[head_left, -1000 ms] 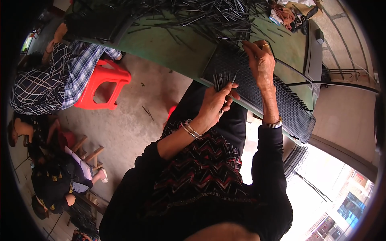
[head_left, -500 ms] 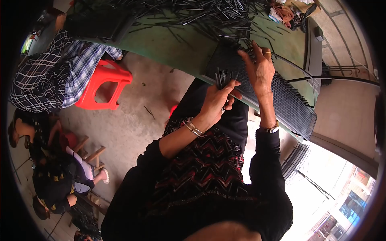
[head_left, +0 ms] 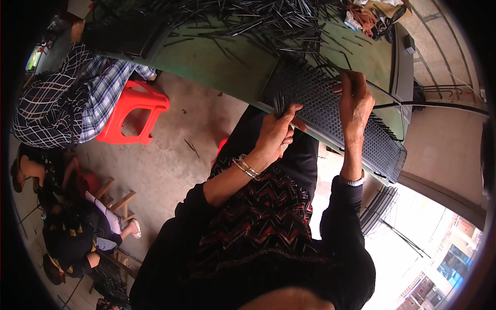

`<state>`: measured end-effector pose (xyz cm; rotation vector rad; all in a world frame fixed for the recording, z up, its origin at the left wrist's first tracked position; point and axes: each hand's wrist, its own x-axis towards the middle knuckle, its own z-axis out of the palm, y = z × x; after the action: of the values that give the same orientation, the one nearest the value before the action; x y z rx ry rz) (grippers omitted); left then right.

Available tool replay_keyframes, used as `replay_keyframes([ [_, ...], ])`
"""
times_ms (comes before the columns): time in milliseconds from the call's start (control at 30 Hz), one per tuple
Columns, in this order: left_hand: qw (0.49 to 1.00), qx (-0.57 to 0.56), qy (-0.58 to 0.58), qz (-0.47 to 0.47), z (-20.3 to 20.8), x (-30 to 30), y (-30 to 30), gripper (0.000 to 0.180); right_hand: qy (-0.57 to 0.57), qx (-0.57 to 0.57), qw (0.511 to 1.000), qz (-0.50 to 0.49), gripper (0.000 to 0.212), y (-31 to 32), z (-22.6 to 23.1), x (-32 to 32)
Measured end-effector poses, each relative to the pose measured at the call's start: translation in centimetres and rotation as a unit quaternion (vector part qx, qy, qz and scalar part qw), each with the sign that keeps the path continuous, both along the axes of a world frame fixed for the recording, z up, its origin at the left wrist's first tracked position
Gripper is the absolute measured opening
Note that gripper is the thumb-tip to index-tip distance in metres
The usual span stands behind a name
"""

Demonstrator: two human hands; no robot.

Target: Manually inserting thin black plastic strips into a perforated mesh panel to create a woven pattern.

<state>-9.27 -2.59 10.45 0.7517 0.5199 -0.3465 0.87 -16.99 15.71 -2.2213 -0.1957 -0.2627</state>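
My left hand (head_left: 273,135) is closed around a bundle of thin black sticks (head_left: 279,105), which point up past its thumb. It rests at the near edge of a black perforated tray (head_left: 316,98), a long panel covered in small round holes. Above the middle of that tray is my right hand (head_left: 356,106), its fingers curled inward. Whatever those fingers pinch, if anything, cannot be made out. Along the tray's far edge stands a row of black stick ends (head_left: 382,124). A big loose pile of black sticks (head_left: 268,20) lies farther back on the green table (head_left: 217,72).
A red plastic stool (head_left: 134,113) stands at left, beside a person in a plaid shirt (head_left: 106,98). Other people sit at lower left. Crumpled cloths (head_left: 367,20) lie at the table's back right. A black cable (head_left: 439,105) reaches in from the right.
My right hand has moved right and slightly nearer along the tray, and its spread fingers have curled in. My left hand has shifted slightly left with the bundle.
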Motion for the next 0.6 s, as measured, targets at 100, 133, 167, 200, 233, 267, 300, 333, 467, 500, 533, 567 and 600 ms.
replay_keyframes([
  [100,1.0,0.002,-0.03,-0.007,-0.7,0.0,-0.4,0.032,-0.066,-0.041,0.996,-0.032,0.016,0.4,-1.3,1.4],
  [133,0.999,0.009,-0.043,-0.015,-0.8,0.0,-0.6,0.034,-0.074,-0.039,0.996,-0.026,0.016,0.6,-1.8,1.7],
  [167,0.999,0.01,-0.044,-0.015,-1.0,-0.1,-0.8,0.034,-0.082,-0.036,0.996,-0.021,0.016,0.7,-2.1,1.9],
  [200,0.999,0.02,-0.025,-0.001,-0.5,-0.2,-0.9,0.034,-0.078,-0.042,0.996,-0.02,0.016,0.7,-1.9,1.9],
  [233,0.999,0.029,-0.006,0.012,-0.2,-0.2,-1.0,0.034,-0.08,-0.041,0.996,-0.019,0.016,0.6,-1.9,2.1],
  [267,1.0,0.007,0.028,0.009,-0.8,-0.3,-0.9,0.033,-0.067,-0.026,0.997,-0.011,0.016,0.5,-1.9,2.2],
  [300,1.0,0.008,0.026,0.01,-1.2,-0.5,-0.6,0.033,-0.055,-0.009,0.998,-0.001,0.016,0.5,-1.9,2.4],
  [333,0.999,0.004,0.031,-0.014,-1.6,-0.9,-0.2,0.033,-0.056,-0.008,0.998,-0.001,0.016,0.6,-1.8,2.4],
  [467,0.999,0.042,-0.02,-0.004,-1.1,-1.2,-0.4,0.032,-0.074,-0.068,0.995,0.007,0.015,0.3,-2.8,2.5],
  [500,0.999,0.042,-0.02,-0.003,-1.2,-1.1,-0.3,0.032,-0.11,-0.123,0.986,0.013,0.015,0.4,-3.1,2.6],
  [533,0.999,0.035,-0.01,-0.015,-1.5,-1.0,-0.2,0.031,-0.121,-0.154,0.98,0.017,0.016,0.5,-3.2,2.6],
  [567,0.999,0.027,0.001,-0.026,-1.9,-1.0,0.0,0.03,-0.121,-0.154,0.98,0.017,0.016,0.6,-3.3,2.6],
  [600,0.998,0.027,-0.002,-0.048,-1.9,-1.3,0.3,0.029,-0.138,-0.182,0.974,0.01,0.016,0.8,-3.4,2.4],
])
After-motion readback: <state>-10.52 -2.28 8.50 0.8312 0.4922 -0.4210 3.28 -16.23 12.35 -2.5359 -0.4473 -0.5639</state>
